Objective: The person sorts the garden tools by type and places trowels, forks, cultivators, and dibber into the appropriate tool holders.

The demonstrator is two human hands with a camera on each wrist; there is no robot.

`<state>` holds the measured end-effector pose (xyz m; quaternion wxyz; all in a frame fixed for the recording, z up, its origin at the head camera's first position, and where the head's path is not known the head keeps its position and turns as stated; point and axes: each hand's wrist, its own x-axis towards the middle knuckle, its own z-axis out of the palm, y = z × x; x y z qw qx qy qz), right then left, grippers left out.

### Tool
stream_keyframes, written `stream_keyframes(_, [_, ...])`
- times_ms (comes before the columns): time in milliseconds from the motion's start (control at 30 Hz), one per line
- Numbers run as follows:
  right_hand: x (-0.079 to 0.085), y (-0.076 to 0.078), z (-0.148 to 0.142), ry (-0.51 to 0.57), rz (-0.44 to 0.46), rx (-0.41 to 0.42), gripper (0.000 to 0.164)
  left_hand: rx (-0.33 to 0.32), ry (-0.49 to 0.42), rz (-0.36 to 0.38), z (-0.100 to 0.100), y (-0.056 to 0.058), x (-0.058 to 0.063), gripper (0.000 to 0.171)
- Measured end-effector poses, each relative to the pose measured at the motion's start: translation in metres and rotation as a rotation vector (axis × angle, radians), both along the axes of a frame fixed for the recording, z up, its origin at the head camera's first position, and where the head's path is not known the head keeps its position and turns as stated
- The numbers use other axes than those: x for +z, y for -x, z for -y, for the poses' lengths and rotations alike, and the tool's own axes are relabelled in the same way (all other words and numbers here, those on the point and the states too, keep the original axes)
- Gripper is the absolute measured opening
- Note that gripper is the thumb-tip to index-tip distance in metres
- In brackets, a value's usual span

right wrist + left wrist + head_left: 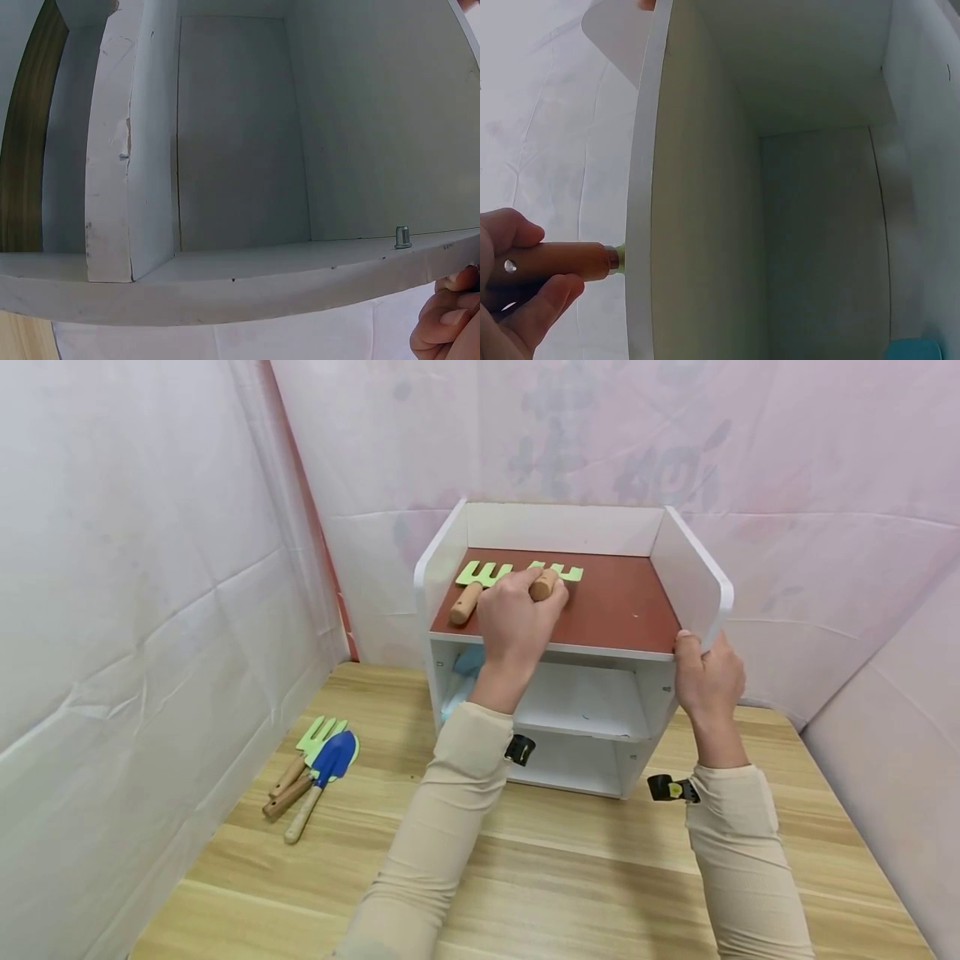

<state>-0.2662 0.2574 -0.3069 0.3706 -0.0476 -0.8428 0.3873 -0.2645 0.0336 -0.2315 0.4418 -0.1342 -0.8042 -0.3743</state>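
Fingers of the left hand [517, 614] curl round the wooden handle of a green rake [572, 574], whose tines point towards 12 o'clock above the brown top [611, 614] of a white shelf unit [697, 572]; whether they touch it, I cannot tell. A second green rake [467, 602] lies on that top at 9 o'clock from the held one, its handle pointing to 7. Between 3 and 4 o'clock from the left hand, the right hand [711, 681] grips the front edge of the unit's side panel, thumb at the front. Light-blue pieces [471, 660] sit at the 9 o'clock end of the compartment below the top, partly hidden. At the unit's 8 o'clock, on the wood-grain counter [585, 877], a blue trowel [337, 756] overlaps another green-headed tool [287, 799] beside a green fork [308, 747].
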Motion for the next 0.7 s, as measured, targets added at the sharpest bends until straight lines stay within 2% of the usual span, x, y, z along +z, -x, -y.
stream_keyframes(233, [0.000,0.001,0.000,0.001,-0.008,-0.008,0.031,0.009,0.032,0.118,-0.002,0.003,0.007,0.023])
stream_keyframes(400, [-0.001,0.001,0.000,0.004,-0.010,-0.007,0.031,0.006,0.034,0.159,-0.002,0.004,0.008,0.018])
stream_keyframes(500, [0.000,0.001,0.000,0.004,-0.003,-0.003,0.030,0.024,0.069,0.193,-0.002,0.003,0.009,0.014])
stream_keyframes(633, [0.000,0.001,-0.001,0.010,0.007,0.000,0.030,0.043,0.148,0.276,-0.002,0.003,0.015,0.035])
stream_keyframes(700, [0.001,0.002,-0.001,0.017,0.011,0.001,0.030,0.033,0.178,0.336,-0.003,0.002,0.019,0.038])
